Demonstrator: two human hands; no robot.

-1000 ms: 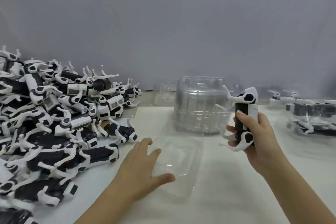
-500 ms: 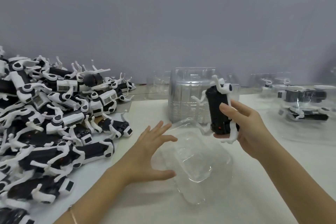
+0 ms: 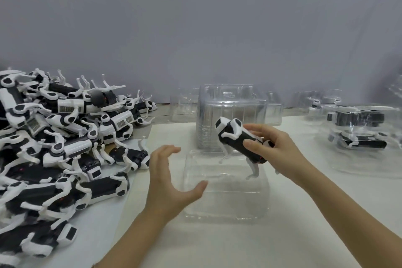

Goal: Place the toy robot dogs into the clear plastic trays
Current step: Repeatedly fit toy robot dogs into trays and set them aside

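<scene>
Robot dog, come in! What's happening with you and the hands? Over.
Right hand grips toy robot dog, tilted, legs down over clear tray. Left hand open at tray's left rim. Tray empty, nothing blocking.

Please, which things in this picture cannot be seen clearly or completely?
All in the head view:
- The pile of toy dogs is cut by the left edge, so their number is unknown.
- One end of the held toy dog is covered by the right hand.
- The clear tray is transparent, so its moulded shape is faint; whether the left hand touches it cannot be told.
- Glare and blur obscure the contents of the packed trays.
- The layers of the stack of empty trays are too fine to count.
</scene>
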